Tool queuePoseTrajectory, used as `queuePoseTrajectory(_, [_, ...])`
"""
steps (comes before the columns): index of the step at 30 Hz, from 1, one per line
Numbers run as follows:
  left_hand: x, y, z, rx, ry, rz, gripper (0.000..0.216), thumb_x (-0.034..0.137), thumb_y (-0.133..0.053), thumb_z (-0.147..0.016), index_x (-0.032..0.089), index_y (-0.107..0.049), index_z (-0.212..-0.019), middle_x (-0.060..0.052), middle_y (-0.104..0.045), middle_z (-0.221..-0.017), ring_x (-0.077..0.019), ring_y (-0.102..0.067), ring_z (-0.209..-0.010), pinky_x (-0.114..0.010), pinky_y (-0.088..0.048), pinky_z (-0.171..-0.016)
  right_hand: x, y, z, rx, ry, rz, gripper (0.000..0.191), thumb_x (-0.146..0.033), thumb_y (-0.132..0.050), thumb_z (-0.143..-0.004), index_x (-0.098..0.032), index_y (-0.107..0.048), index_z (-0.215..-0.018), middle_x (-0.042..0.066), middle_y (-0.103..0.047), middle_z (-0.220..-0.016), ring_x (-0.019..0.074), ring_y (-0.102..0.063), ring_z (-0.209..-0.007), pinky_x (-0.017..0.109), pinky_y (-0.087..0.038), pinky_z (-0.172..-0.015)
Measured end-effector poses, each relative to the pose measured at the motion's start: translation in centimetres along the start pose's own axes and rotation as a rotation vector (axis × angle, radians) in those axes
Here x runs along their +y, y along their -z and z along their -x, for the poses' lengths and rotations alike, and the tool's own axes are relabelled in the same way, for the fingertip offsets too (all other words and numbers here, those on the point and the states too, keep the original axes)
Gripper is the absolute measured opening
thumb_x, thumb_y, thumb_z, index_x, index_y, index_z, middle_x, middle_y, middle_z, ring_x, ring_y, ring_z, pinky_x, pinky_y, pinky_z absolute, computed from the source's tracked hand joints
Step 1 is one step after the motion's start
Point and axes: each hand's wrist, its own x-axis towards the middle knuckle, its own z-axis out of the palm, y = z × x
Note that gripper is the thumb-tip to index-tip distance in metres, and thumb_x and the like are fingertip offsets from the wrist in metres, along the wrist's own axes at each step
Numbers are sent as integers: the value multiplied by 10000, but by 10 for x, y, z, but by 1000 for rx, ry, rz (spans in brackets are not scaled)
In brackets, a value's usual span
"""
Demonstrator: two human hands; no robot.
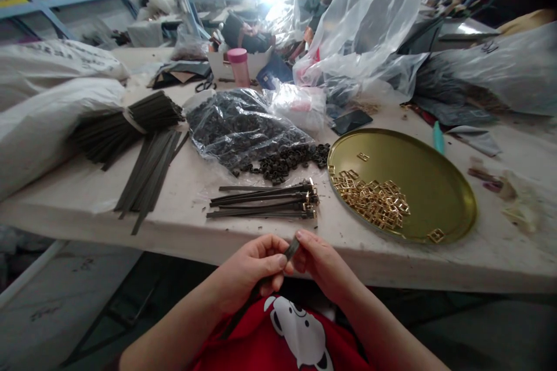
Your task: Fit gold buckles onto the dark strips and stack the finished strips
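Just off the table's front edge, my left hand (263, 264) pinches a dark strap (292, 248) near its end, the rest trailing down toward my lap. My right hand (317, 255) grips the tip of the same strap between thumb and fingers. Beyond my hands lies a row of straps with buckles (265, 202), the buckle ends to the right. Gold buckles (378, 200) are heaped on a round gold tray (439, 185) at the right. Small black loops (282, 165) spill from a clear plastic bag (239, 119) behind the row.
Loose dark strips (150, 171) and a tied bundle of strips (130, 124) lie at the left, beside white sacks (56, 110). Farther back stand a pink-lidded jar (239, 66), black-handled scissors (205, 84) and large clear plastic sheeting (369, 11). A teal tool (437, 138) lies behind the tray.
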Motion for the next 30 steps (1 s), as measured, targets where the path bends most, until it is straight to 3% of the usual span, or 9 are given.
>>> queuePoseTrajectory(3, [-5,0,-6,10,3,14,251,281,-658,-691,141,-473,-785,25,-559,-592,-16,-371,-372,-139,-198,-344,3,1,-3,118,65,141,299,-462,-493,-799,-191,-417,-697,-55,-397,-552,92,-357,-490,230,-294,-486])
queuePoseTrajectory(5, [-8,0,-10,38,16,12,271,279,-661,-686,146,-458,-805,26,-561,-596,-17,-364,-370,-140,-196,-342,2,4,-3,256,209,364,258,-430,-523,-789,-189,-449,-732,-44,-427,-595,103,-394,-533,235,-317,-512])
queuePoseTrajectory(7, [-9,0,-12,72,18,4,286,288,-657,-689,152,-446,-825,35,-550,-582,-20,-355,-371,-142,-195,-346,-1,6,-1,311,359,613,227,-379,-504,-815,-181,-485,-707,-19,-467,-632,117,-432,-587,245,-337,-550])
queuePoseTrajectory(10, [-9,0,-14,121,-13,-71,276,324,-632,-713,152,-454,-832,53,-508,-525,-27,-341,-373,-150,-192,-361,-9,6,5,192,488,859,217,-311,-425,-872,-175,-555,-763,20,-546,-714,141,-493,-690,266,-364,-629])
queuePoseTrajectory(13, [-11,0,-13,149,-32,-184,255,356,-597,-739,155,-462,-821,62,-477,-486,-32,-308,-371,-161,-178,-371,-16,5,10,77,512,990,183,-309,-457,-860,-177,-583,-841,34,-576,-758,158,-514,-735,274,-375,-652])
queuePoseTrajectory(16, [-14,0,-13,159,-36,-296,237,376,-551,-764,151,-482,-791,65,-454,-465,-33,-281,-367,-166,-167,-372,-18,5,11,23,489,1087,211,-290,-432,-872,-176,-582,-779,28,-571,-718,148,-512,-689,261,-369,-616])
queuePoseTrajectory(21, [-13,-5,-9,170,-38,-311,229,354,-560,-741,145,-480,-786,72,-439,-459,-36,-289,-375,-165,-170,-373,-12,8,8,-7,584,1262,317,-235,-318,-904,-164,-544,-693,40,-573,-686,146,-508,-661,266,-360,-616])
queuePoseTrajectory(25, [-14,-6,-3,166,-33,-293,225,347,-555,-741,137,-487,-784,67,-451,-474,-30,-287,-374,-165,-166,-372,-11,7,11,18,574,1254,301,-227,-322,-897,-158,-539,-700,42,-573,-683,145,-511,-650,262,-365,-610])
queuePoseTrajectory(30, [-18,-7,4,146,-47,-254,225,343,-563,-735,138,-489,-790,62,-459,-508,-37,-316,-399,-166,-183,-382,-22,4,21,-121,475,1184,215,-210,-408,-867,-162,-572,-736,24,-601,-720,126,-531,-689,230,-378,-630])
